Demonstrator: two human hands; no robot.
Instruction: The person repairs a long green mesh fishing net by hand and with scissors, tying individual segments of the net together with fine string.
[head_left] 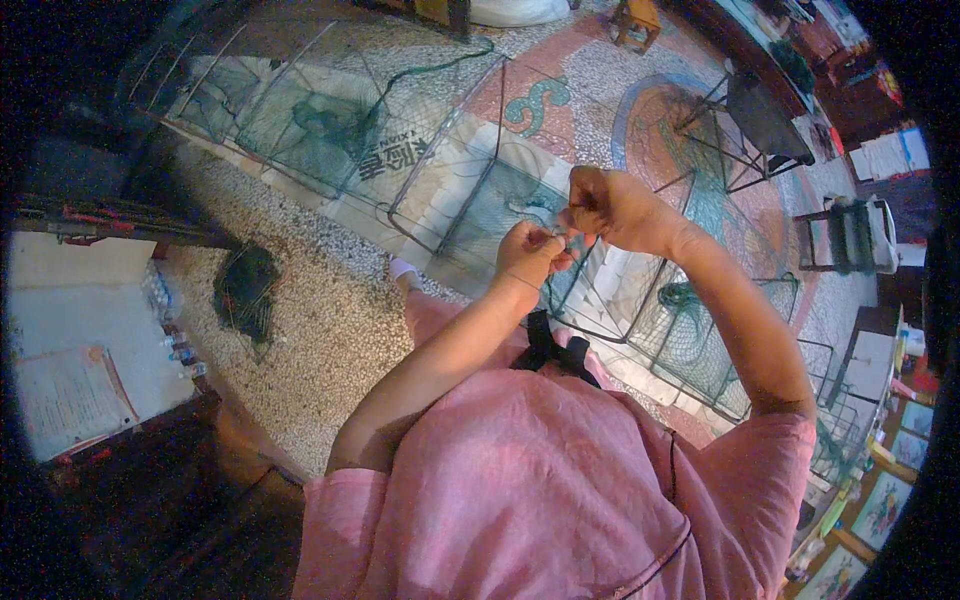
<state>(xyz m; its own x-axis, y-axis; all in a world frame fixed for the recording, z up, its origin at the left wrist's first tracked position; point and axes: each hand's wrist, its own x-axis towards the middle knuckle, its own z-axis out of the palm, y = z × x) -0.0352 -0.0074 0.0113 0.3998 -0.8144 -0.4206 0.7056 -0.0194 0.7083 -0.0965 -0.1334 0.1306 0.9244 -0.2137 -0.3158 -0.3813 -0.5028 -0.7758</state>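
Observation:
A long fish trap of green mesh (325, 122) on square wire frames stretches across the floor in front of me, from far left to near right. Pale sheeting (398, 215) lies beneath part of it. Above one mesh section, my left hand (530, 255) is closed, its thumb and fingertips pinched together. Close beside it and slightly higher, my right hand (630, 212) is also closed, with the fingers curled in. Whatever they pinch is too small to tell; mesh and a wire frame show just behind and below the fingertips.
A dark netted bundle (245, 290) lies on the speckled floor at left, near a table (60, 300) with papers and small bottles. A wooden stool (638, 25) stands far off, a dark folding chair (768, 112) and another seat (850, 235) at right.

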